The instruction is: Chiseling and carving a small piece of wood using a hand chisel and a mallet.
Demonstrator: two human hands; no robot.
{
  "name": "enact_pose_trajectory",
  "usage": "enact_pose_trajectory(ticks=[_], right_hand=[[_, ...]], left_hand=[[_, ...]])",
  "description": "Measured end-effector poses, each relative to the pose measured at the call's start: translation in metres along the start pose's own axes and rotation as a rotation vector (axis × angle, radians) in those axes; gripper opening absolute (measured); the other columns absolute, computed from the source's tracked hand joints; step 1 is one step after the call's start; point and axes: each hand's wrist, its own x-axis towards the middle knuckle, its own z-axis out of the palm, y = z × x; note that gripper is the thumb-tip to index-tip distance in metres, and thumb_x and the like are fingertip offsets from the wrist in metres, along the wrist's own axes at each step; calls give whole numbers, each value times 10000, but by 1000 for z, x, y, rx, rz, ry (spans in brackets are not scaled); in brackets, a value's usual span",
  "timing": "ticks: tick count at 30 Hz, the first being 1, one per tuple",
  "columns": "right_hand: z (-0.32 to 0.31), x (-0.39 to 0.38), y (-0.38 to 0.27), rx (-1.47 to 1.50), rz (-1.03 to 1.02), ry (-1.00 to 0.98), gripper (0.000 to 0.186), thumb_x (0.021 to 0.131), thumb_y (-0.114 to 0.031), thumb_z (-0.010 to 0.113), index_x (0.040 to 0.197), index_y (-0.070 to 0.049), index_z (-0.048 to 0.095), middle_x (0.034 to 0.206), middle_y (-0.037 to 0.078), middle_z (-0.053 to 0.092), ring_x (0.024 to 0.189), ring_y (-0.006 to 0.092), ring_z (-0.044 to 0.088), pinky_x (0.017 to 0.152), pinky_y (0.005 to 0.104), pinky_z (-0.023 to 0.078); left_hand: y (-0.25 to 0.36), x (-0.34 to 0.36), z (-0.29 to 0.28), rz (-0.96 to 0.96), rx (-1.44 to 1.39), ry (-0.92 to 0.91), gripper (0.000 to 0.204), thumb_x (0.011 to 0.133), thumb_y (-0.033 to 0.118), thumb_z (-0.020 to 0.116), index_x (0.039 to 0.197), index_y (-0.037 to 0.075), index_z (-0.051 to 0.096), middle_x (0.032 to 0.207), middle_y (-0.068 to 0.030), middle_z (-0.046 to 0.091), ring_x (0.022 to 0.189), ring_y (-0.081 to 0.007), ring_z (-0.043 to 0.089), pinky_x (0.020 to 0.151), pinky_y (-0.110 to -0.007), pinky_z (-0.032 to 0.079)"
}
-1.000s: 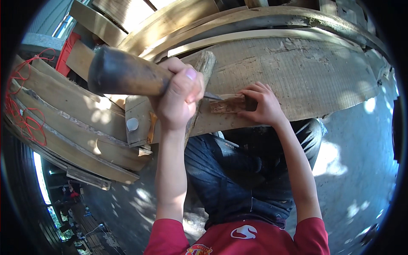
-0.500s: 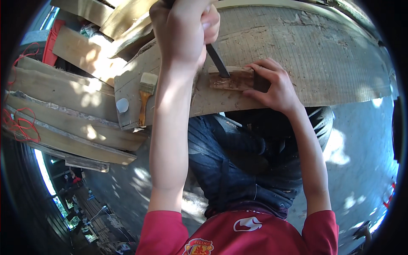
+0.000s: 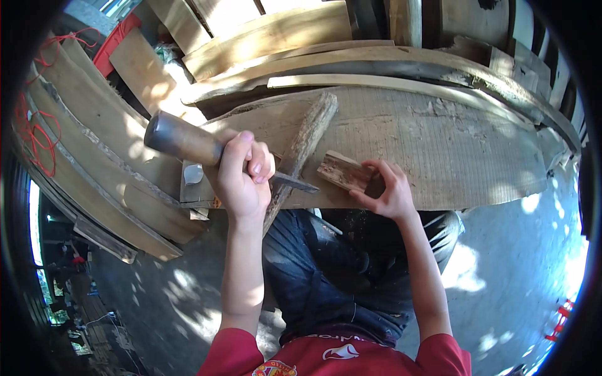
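My left hand (image 3: 241, 178) is closed around a chisel with a thick, dark wooden handle (image 3: 182, 141). Its metal blade (image 3: 295, 183) points right and stops just short of a small rough wood block (image 3: 342, 170). My right hand (image 3: 389, 191) grips that block at its right end and holds it tilted on a wide, pale curved plank (image 3: 451, 144) lying across my lap. A bark-covered stick (image 3: 310, 135) leans diagonally over the plank, between my two hands.
Curved planks (image 3: 94, 163) are stacked to the left and behind the wide plank. Red cord (image 3: 34, 135) hangs at the far left. A concrete floor (image 3: 514, 263) dappled with sunlight lies to the right and below. My legs in dark trousers (image 3: 338, 269) sit under the plank.
My left hand has come down and back to the left, taking the chisel blade off the block. My right hand has turned the block to a tilt. The view has shifted.
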Motion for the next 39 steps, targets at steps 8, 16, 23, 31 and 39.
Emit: enact_pose_trajectory(ticks=[8, 16, 23, 31, 39], right_hand=[[50, -10, -48, -395, 344, 80, 611, 773, -643, 680, 678, -50, 571, 562, 155, 598, 558, 381, 627, 543, 454, 495], [11, 20, -19, -155, -38, 12, 1058, 626, -569, 804, 1412, -18, 359, 1369, 221, 437, 1290, 392, 393, 1045, 450, 341], [34, 21, -21, -301, 33, -47, 1174, 466, -649, 827, 1353, -6, 406, 1297, 165, 497, 1278, 357, 410, 1052, 481, 300], [51, 21, -26, -305, 108, 76, 1097, 436, -579, 828, 1286, 5, 455, 1089, 150, 489, 1061, 336, 464, 927, 453, 346], [50, 17, -32, -329, 93, 31, 1129, 426, -593, 849, 1294, 6, 447, 1126, 141, 492, 1104, 321, 465, 964, 452, 335]], left_hand=[[-4, 7, 18, 102, 36, 163, 183, 882, 93, 660, 755, 31, 544, 596, -20, 470, 467, -128, 454, 469, -308, 441], [12, -2, 52, 244, 128, -245, 196, 956, 121, 493, 780, 90, 411, 511, 17, 330, 413, -86, 286, 394, -262, 258], [-31, -23, 75, 270, 295, -44, 234, 947, 108, 555, 770, 89, 403, 511, 15, 361, 391, -69, 306, 379, -234, 285], [-58, -9, 64, 531, 498, -112, 199, 939, 64, 545, 785, 62, 419, 520, 19, 349, 401, -61, 308, 377, -238, 274], [-55, 4, 44, 206, 169, -27, 204, 916, 62, 494, 745, 110, 394, 506, 33, 324, 380, -67, 261, 372, -241, 215]])
